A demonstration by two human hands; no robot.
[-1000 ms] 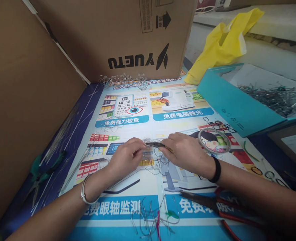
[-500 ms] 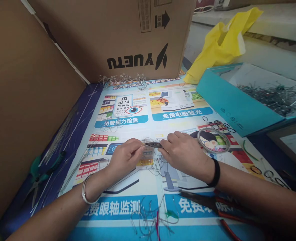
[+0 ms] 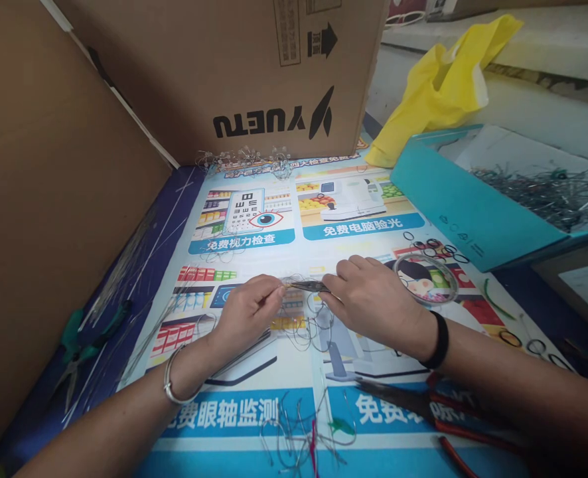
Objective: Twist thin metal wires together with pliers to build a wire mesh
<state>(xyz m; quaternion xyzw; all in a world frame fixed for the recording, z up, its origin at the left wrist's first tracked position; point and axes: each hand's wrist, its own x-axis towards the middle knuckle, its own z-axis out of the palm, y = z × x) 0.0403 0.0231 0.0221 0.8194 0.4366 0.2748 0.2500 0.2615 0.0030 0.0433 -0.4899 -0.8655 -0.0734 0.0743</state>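
With thumb and fingertips pressed together, my left hand [image 3: 251,311] pinches a thin wire. My right hand [image 3: 373,302] is wrapped round a pair of pliers [image 3: 308,286], whose narrow dark jaws point left and meet the wire close to my left fingertips. The plier handles are hidden inside the hand. Loops of thin curled wire [image 3: 308,330] lie on the printed poster just under and between both hands. A round clear-rimmed dish [image 3: 454,292] with small coloured bits stands beyond my right wrist.
Red-handled scissors [image 3: 398,393] lie below my right forearm, near hooked wires [image 3: 298,431]. Green-handled pliers [image 3: 72,355] and straight wires [image 3: 119,265] are left. A teal box [image 3: 473,206] of wire pieces stands right, a cardboard box [image 3: 174,73] behind, a yellow cloth [image 3: 423,106] back right.
My right hand and the pliers have shifted slightly right, a little farther from my left fingertips. The left hand has hardly moved and keeps its pinch.
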